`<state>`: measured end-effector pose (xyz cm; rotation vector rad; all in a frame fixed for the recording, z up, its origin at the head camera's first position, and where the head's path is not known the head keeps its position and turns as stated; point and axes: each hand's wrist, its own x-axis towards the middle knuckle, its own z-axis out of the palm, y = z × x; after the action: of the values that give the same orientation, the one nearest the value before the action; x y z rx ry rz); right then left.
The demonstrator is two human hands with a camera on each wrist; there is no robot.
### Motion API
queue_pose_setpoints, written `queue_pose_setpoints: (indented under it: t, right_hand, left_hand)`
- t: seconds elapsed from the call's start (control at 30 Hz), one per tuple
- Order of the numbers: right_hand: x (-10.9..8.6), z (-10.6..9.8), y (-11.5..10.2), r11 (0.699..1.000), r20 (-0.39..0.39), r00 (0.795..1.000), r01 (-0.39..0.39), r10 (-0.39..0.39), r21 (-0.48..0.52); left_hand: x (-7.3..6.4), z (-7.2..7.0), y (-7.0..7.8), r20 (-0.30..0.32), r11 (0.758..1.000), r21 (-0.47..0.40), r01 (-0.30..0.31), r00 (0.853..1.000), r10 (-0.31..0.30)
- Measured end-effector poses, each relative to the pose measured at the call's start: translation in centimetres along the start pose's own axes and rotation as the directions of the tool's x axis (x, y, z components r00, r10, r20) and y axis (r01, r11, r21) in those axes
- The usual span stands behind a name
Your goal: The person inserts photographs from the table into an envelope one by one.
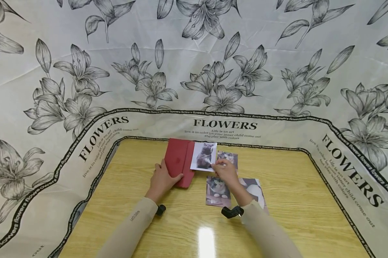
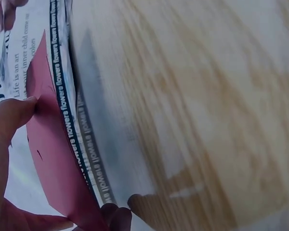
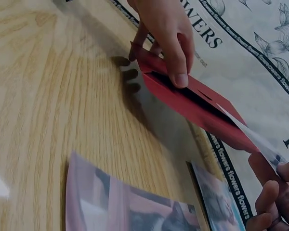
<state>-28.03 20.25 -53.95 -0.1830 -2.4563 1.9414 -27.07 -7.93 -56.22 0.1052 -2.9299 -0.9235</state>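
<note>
Near the far edge of the desk [image 1: 294, 182], left hand [image 1: 161, 181] holds the envelope [image 1: 178, 157], right hand [image 1: 226, 172] pinches a photo [image 1: 202, 154] that crooked pushing may crease.

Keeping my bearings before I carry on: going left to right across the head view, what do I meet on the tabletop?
Left hand, red envelope, white-bordered cat photo, right hand, partly covered rightmost photo.

A red envelope [image 1: 178, 154] gapes, cat photo [image 1: 204, 156] at its mouth.
</note>
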Motion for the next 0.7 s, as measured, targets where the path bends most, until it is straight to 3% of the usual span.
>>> queue_pose_setpoints:
  t: [0.43,0.7]
  right_hand:
    - [0.5,3.0,-0.1,0.999,0.005,1.000,-0.008,0.007,0.040]
    - [0.6,4.7,-0.4,0.999,-0.053,0.998,0.044,-0.043,0.027]
  left_hand:
    - [-0.7,-0.1,0.4,-0.001,1.000,0.012,-0.006,1.000,0.006]
    - [-1.0,-0.3,1.1,-0.033,1.000,0.007,-0.022,0.999,0.022]
